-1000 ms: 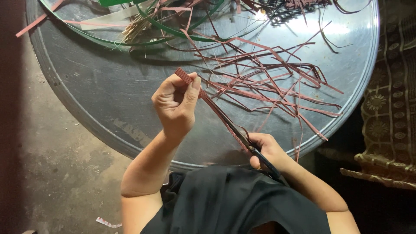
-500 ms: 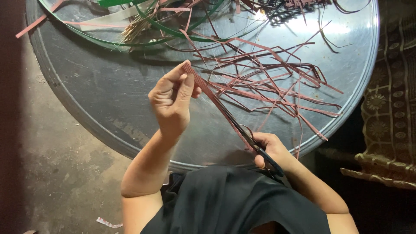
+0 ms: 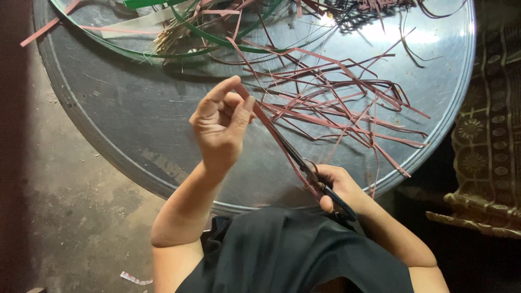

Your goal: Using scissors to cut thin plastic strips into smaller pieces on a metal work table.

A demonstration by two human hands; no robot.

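Presently, left hand (image 3: 220, 127): raised over the round metal surface (image 3: 135, 119), fingers curled, thumb and forefinger pinched shut on the upper end of a reddish-brown strip (image 3: 271, 133).
Strip: stretched taut on a slant from the left grip down toward the lap, lifted clear of the surface.
Right hand (image 3: 339, 187): low at the near rim, closed around dark scissors (image 3: 320, 182); blades meet the lower stretch of the strip, how far apart cannot be told.
Loose strips (image 3: 347, 106): same reddish-brown, tangled and scattered across the far right half of the surface, well apart from the left hand.
Green bands (image 3: 217, 38): curved, lying at the far edge beside a pale straw-like bundle (image 3: 168, 38).
Dark garment (image 3: 293, 255): covers the lap below both forearms.
Patterned cloth (image 3: 488, 141): off to the right of the surface.
Concrete floor (image 3: 65, 217): to the left, below the rim.
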